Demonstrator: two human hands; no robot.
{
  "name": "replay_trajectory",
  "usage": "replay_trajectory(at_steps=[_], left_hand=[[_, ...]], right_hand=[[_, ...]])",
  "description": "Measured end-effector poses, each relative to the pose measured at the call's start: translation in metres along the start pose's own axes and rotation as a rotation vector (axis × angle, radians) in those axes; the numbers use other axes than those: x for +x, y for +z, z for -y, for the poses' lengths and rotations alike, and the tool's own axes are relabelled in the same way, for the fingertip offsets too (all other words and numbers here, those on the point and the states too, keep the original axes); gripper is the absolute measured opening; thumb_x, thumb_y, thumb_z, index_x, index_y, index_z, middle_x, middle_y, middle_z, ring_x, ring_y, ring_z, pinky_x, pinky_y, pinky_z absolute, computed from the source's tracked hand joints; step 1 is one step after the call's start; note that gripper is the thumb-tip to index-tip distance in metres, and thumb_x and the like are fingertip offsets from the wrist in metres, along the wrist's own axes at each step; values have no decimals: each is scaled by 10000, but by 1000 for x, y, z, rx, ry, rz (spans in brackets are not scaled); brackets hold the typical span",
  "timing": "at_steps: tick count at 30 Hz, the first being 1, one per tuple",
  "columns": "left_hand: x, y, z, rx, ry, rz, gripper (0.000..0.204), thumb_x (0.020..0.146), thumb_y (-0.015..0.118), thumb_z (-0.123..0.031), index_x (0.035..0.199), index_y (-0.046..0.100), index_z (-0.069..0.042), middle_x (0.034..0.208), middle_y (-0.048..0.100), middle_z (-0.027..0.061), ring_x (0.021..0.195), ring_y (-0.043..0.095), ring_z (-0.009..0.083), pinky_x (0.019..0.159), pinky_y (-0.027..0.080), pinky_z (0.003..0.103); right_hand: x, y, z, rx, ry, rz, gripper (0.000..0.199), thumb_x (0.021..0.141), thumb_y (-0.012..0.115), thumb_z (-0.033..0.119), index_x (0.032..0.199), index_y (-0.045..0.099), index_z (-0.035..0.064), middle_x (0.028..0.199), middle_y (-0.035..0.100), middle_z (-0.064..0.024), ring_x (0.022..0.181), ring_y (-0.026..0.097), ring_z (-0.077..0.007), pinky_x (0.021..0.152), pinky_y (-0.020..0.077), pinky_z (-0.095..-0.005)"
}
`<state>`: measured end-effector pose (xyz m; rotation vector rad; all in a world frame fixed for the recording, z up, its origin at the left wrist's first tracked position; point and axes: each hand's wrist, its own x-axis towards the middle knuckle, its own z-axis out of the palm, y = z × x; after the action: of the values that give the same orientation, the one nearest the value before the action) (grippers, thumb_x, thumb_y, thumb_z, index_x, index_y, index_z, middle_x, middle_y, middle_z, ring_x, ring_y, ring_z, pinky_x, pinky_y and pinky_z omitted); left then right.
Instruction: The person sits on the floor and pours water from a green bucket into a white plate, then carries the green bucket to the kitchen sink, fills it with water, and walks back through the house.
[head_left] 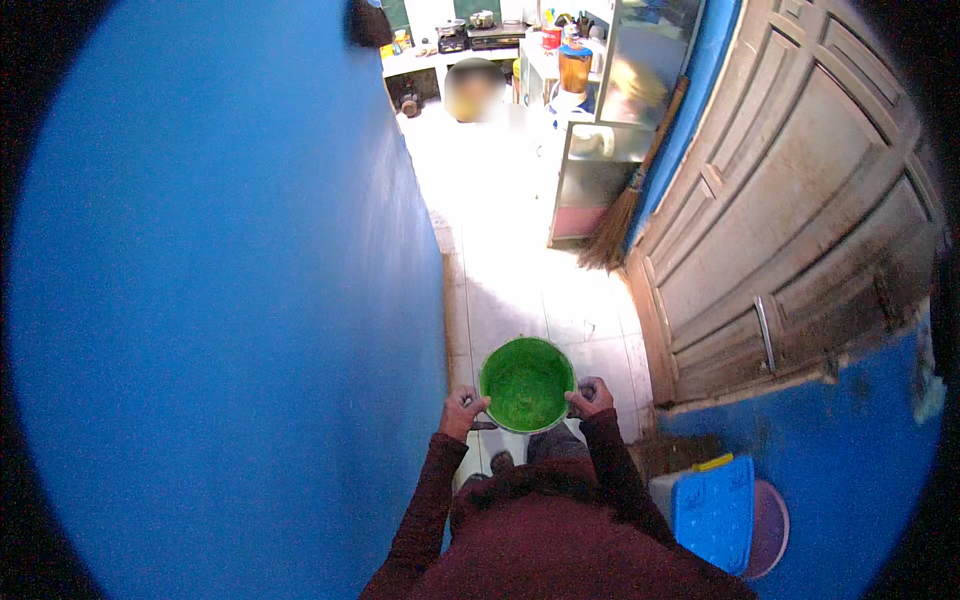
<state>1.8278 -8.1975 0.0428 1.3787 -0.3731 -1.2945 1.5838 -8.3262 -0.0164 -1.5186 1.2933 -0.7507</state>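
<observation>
A round green plastic basin (527,385) is in front of my body, its open top facing up. Its inside looks smeared or worn, and I see no separate item in it. At the basin's left rim, my left hand (463,412) grips with thumb and bent fingers. Opposite, my right hand (590,397) pinches the right rim in the same way. Both forearms wear dark maroon sleeves. The basin's outer side and underside are hidden from above.
A blue wall (230,300) runs close on my left. To the right stand a worn wooden door (790,190), a straw broom (615,225) and a glass-fronted cabinet (600,185). A blue-lidded box (712,510) sits low at right. Ahead, the tiled floor (500,290) leads to a kitchen counter (415,62).
</observation>
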Motion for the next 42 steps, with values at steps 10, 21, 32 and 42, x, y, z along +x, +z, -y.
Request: replay_trajectory(at_steps=[10,21,32,42], left_hand=[[276,31,-99,-72,19,-66,183,756,592,-74,723,412,-62,757,449,41,659,564,186,510,584,384],[519,35,-242,-220,78,-188,144,745,583,-45,747,440,-45,761,469,45,650,578,191,503,585,373],[762,-30,-380,-58,183,-318,185,743,571,-21,693,399,-68,713,423,14,604,554,167,504,586,377],[944,-72,-495,-243,176,-358,189,741,576,-13,705,397,-63,731,442,23,608,534,144,505,585,365]], right_hand=[[308,40,46,455,202,206,311,759,650,123,983,469,7,788,580,-98,607,591,-169,485,541,-321],[599,88,148,416,237,340,209,779,653,143,813,540,-30,720,622,-101,635,635,-166,489,522,-266],[823,202,150,548,423,375,319,892,503,275,1115,529,49,832,610,-89,669,578,-155,545,506,-288],[1047,310,218,529,452,428,322,875,534,280,1112,530,63,842,609,-94,670,583,-165,539,505,-305]])
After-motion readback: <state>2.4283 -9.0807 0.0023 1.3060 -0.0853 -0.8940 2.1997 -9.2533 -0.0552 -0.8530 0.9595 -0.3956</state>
